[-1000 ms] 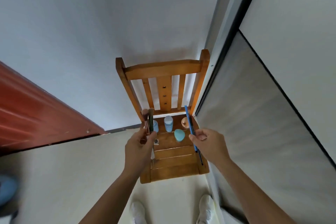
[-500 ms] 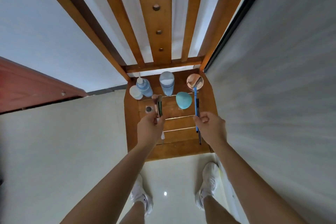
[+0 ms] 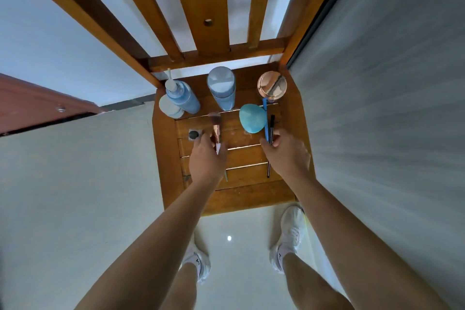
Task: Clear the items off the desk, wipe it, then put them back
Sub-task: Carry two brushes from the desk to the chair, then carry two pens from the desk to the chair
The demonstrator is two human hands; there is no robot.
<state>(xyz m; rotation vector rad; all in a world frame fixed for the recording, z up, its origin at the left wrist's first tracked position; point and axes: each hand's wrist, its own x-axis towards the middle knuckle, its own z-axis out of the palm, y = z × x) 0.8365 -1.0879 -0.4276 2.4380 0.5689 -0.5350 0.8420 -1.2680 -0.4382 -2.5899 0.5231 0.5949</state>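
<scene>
A wooden chair (image 3: 251, 199) holds the desk items on its seat. My left hand (image 3: 206, 161) grips a rose-gold makeup brush (image 3: 216, 126) low over the seat, and a thin greenish stick pokes out under the palm. My right hand (image 3: 286, 156) holds a blue pen (image 3: 265, 118) and a black pen (image 3: 271, 128) down on the slats. At the back stand a blue pump bottle (image 3: 183, 98), a pale blue tumbler (image 3: 222, 88) and a copper-lidded jar (image 3: 272, 84). A teal sponge (image 3: 252, 118), a white round lid (image 3: 169, 108) and a small black-topped pot (image 3: 194, 134) lie between.
The chair stands against a white wall, with a grey panel (image 3: 377, 108) close on its right and a red-brown door (image 3: 30, 106) at the left. Pale floor tiles (image 3: 75, 184) spread to the left. My white shoes (image 3: 289, 236) stand at the seat's front edge.
Both hands have lowered toward the seat with the brush and pens. The view has closed in and tilted down onto the chair seat.
</scene>
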